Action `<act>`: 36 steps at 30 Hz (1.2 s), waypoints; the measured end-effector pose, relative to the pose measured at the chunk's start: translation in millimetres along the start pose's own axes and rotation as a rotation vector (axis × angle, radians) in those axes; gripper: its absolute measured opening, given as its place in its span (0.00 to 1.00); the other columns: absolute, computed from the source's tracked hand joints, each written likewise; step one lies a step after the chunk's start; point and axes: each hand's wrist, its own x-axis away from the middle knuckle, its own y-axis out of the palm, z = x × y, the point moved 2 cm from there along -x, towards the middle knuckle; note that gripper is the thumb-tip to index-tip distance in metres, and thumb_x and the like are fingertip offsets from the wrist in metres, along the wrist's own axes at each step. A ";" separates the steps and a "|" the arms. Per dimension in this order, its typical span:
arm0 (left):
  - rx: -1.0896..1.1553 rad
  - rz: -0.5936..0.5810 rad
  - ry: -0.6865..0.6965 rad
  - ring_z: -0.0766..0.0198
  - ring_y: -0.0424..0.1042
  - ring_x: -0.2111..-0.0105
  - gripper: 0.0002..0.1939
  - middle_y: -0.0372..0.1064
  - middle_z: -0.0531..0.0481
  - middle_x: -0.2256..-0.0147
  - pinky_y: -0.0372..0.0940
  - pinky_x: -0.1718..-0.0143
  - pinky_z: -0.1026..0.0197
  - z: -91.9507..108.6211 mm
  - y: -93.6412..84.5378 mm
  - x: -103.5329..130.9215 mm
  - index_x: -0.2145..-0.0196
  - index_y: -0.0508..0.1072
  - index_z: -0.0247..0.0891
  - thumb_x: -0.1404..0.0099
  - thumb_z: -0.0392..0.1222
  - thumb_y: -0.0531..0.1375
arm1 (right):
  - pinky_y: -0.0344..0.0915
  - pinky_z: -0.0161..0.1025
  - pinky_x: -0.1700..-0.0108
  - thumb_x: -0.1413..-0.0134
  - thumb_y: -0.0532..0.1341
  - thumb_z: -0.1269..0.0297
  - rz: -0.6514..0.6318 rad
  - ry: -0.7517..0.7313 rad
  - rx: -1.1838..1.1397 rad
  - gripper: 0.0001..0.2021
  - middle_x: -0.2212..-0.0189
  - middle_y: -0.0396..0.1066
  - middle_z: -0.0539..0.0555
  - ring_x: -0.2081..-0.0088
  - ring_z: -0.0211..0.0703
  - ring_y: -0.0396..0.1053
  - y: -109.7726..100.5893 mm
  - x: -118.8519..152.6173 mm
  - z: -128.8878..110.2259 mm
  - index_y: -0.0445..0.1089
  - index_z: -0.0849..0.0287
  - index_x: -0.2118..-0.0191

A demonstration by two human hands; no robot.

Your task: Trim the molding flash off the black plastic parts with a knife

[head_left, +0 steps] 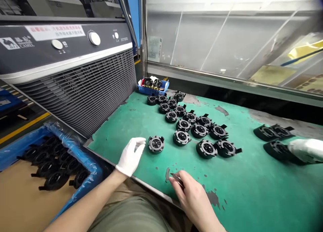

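Observation:
My left hand (131, 155), in a white glove, hovers over the green tabletop (121, 124) with its fingers curved and apart, holding nothing. Just right of its fingertips lies a single round black part (155, 144) with a small tab. My bare right hand (193, 195) is closed around a thin dark pointed tool (177, 179) near the table's front edge, its tip pointing left. Several similar black parts (182, 137) lie in uneven rows beyond my hands.
A blue bin (152, 90) stands at the table's back left. A blue-lined box (93, 169) with more black parts is at lower left, beside a grey louvered machine (101, 77). Another person's gloved hand (306, 149) touches parts at right.

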 end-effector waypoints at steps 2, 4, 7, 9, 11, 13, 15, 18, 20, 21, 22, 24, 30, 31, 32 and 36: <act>-0.056 0.058 -0.032 0.52 0.78 0.47 0.25 0.73 0.38 0.46 0.75 0.49 0.49 -9.5 6.7 -5.3 0.40 0.68 0.38 0.30 0.49 0.64 | 0.65 0.36 0.68 0.23 0.53 0.50 -0.072 0.038 -0.039 0.16 0.70 0.71 0.48 0.72 0.41 0.71 -0.8 -10.3 7.5 0.61 0.51 0.64; -0.116 0.066 -0.051 0.44 0.75 0.42 0.42 0.71 0.35 0.42 0.73 0.43 0.42 -12.4 21.9 -9.5 0.37 0.66 0.37 0.43 0.53 0.75 | 0.68 0.38 0.63 0.23 0.53 0.49 -0.126 0.057 -0.082 0.15 0.65 0.74 0.51 0.66 0.43 0.74 -2.7 -25.7 11.4 0.65 0.51 0.61; -0.197 0.037 -0.072 0.35 0.72 0.40 0.54 0.71 0.33 0.42 0.68 0.37 0.34 -9.1 48.4 -20.1 0.39 0.69 0.37 0.60 0.57 0.82 | 0.71 0.40 0.57 0.23 0.52 0.48 -0.162 0.090 -0.120 0.15 0.58 0.76 0.54 0.59 0.46 0.77 -5.9 -49.8 12.0 0.68 0.51 0.55; -0.228 -0.003 -0.076 0.34 0.74 0.43 0.48 0.73 0.35 0.46 0.69 0.39 0.34 -7.2 58.9 -30.6 0.44 0.72 0.38 0.59 0.56 0.81 | 0.70 0.42 0.56 0.23 0.50 0.46 -0.190 0.117 -0.123 0.16 0.57 0.77 0.55 0.58 0.47 0.77 -6.7 -61.5 11.9 0.68 0.51 0.55; -0.230 -0.067 -0.051 0.36 0.76 0.47 0.42 0.75 0.37 0.50 0.72 0.42 0.35 -8.3 58.8 -41.5 0.47 0.74 0.39 0.56 0.55 0.80 | 0.70 0.43 0.56 0.23 0.50 0.45 -0.222 0.143 -0.128 0.18 0.58 0.77 0.54 0.58 0.48 0.76 -6.4 -69.3 13.7 0.68 0.51 0.57; -0.208 -0.149 0.016 0.38 0.77 0.47 0.42 0.75 0.37 0.49 0.73 0.41 0.37 -12.8 48.1 -50.8 0.45 0.73 0.38 0.56 0.51 0.80 | 0.69 0.43 0.57 0.24 0.50 0.44 -0.261 0.171 -0.143 0.19 0.59 0.77 0.55 0.59 0.49 0.75 -4.8 -75.3 18.0 0.68 0.51 0.59; -0.177 -0.247 0.117 0.40 0.76 0.44 0.43 0.74 0.38 0.46 0.71 0.37 0.39 -19.7 31.2 -56.9 0.43 0.73 0.39 0.56 0.45 0.79 | 0.69 0.44 0.56 0.25 0.51 0.43 -0.282 0.218 -0.171 0.20 0.59 0.78 0.56 0.59 0.50 0.75 -1.7 -82.7 23.5 0.69 0.52 0.57; -0.124 -0.387 0.285 0.45 0.71 0.36 0.38 0.70 0.40 0.38 0.67 0.31 0.44 -31.9 7.7 -60.4 0.39 0.71 0.42 0.48 0.34 0.72 | 0.71 0.46 0.53 0.27 0.54 0.42 -0.263 0.322 -0.261 0.21 0.50 0.79 0.59 0.54 0.52 0.76 7.2 -98.6 29.3 0.71 0.52 0.47; -0.081 -0.425 0.430 0.48 0.68 0.33 0.37 0.62 0.38 0.33 0.67 0.30 0.44 -39.0 -1.3 -60.7 0.35 0.66 0.43 0.41 0.28 0.65 | 0.71 0.47 0.48 0.29 0.57 0.42 -0.262 0.367 -0.349 0.24 0.45 0.77 0.60 0.49 0.53 0.76 16.0 -110.7 29.6 0.70 0.52 0.40; -0.066 -0.427 0.491 0.48 0.66 0.32 0.36 0.59 0.36 0.31 0.68 0.31 0.43 -42.4 -3.7 -61.2 0.34 0.65 0.44 0.38 0.27 0.63 | 0.71 0.48 0.46 0.30 0.59 0.42 -0.277 0.371 -0.393 0.26 0.43 0.76 0.60 0.47 0.53 0.76 20.8 -116.4 28.8 0.68 0.52 0.37; -0.055 -0.429 0.534 0.48 0.65 0.31 0.36 0.55 0.36 0.29 0.68 0.32 0.42 -45.6 -5.0 -62.1 0.33 0.64 0.45 0.37 0.25 0.61 | 0.71 0.49 0.46 0.31 0.60 0.42 -0.297 0.361 -0.432 0.28 0.42 0.76 0.59 0.46 0.53 0.75 25.4 -121.7 27.7 0.67 0.52 0.34; -0.037 -0.467 0.569 0.47 0.62 0.28 0.37 0.51 0.36 0.27 0.67 0.31 0.41 -51.2 -5.1 -65.4 0.33 0.63 0.48 0.35 0.23 0.57 | 0.72 0.48 0.46 0.33 0.63 0.43 -0.333 0.340 -0.505 0.30 0.40 0.74 0.58 0.48 0.52 0.75 33.0 -129.7 25.5 0.66 0.51 0.32; 0.062 -0.573 0.402 0.53 0.68 0.32 0.35 0.66 0.38 0.33 0.64 0.28 0.45 -52.1 -4.5 -87.1 0.28 0.58 0.42 0.30 0.27 0.52 | 0.70 0.41 0.53 0.34 0.66 0.49 -0.423 0.404 -0.646 0.20 0.53 0.79 0.52 0.56 0.47 0.75 38.0 -135.8 21.6 0.74 0.53 0.42; 0.068 -0.572 0.346 0.54 0.70 0.33 0.31 0.68 0.39 0.34 0.64 0.28 0.47 -50.4 -4.7 -92.1 0.29 0.60 0.40 0.28 0.29 0.52 | 0.70 0.40 0.56 0.35 0.66 0.49 -0.415 0.418 -0.634 0.19 0.56 0.78 0.51 0.58 0.45 0.74 36.9 -135.8 21.9 0.74 0.53 0.45; 0.075 -0.578 0.298 0.54 0.72 0.35 0.27 0.71 0.40 0.36 0.65 0.29 0.48 -48.3 -4.9 -97.0 0.31 0.64 0.40 0.26 0.32 0.52 | 0.69 0.40 0.58 0.35 0.67 0.48 -0.403 0.428 -0.621 0.19 0.58 0.78 0.50 0.60 0.45 0.73 36.0 -136.0 22.5 0.74 0.53 0.46; 0.134 -0.628 0.251 0.53 0.74 0.37 0.21 0.73 0.42 0.38 0.67 0.31 0.50 -39.9 -6.8 -112.5 0.35 0.69 0.40 0.23 0.39 0.54 | 0.67 0.39 0.60 0.36 0.68 0.48 -0.325 0.443 -0.592 0.19 0.58 0.75 0.50 0.62 0.43 0.70 35.6 -138.2 27.6 0.73 0.52 0.46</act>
